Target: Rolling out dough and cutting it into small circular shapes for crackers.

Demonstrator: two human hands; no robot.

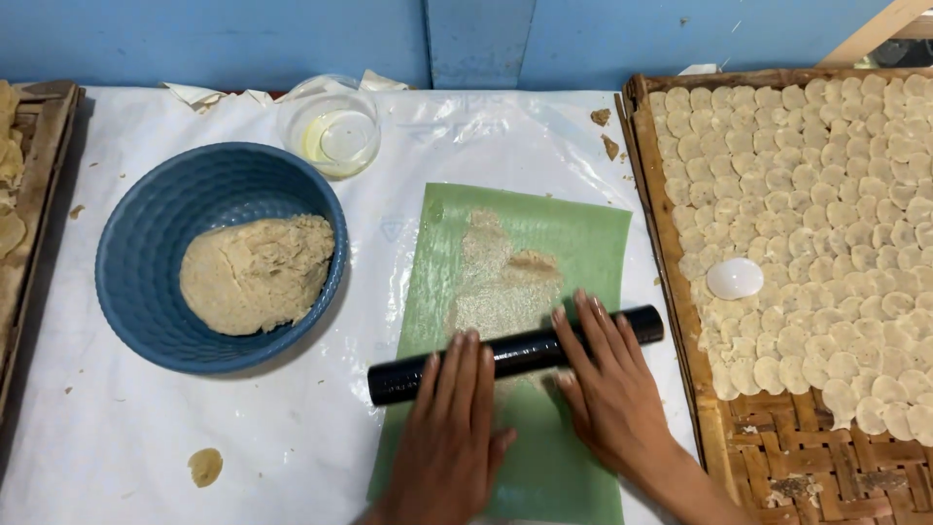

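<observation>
I have both hands flat on the black rolling pin [515, 354], which lies across the green sheet [525, 292] on the worktop [146, 437]. My left hand [449, 428] and right hand [607, 384] press with open palms, fingers extended, gripping nothing. Thin flattened dough [501, 282] spreads beyond the pin. A blue bowl [146, 292] of dough sits left.

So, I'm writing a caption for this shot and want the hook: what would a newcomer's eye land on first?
Probably the two flat hands, left hand and right hand, resting on a black rolling pin across a green sheet smeared with thin dough. Next, the woven tray at right packed with pale round discs, then the blue bowl of dough at left.
</observation>
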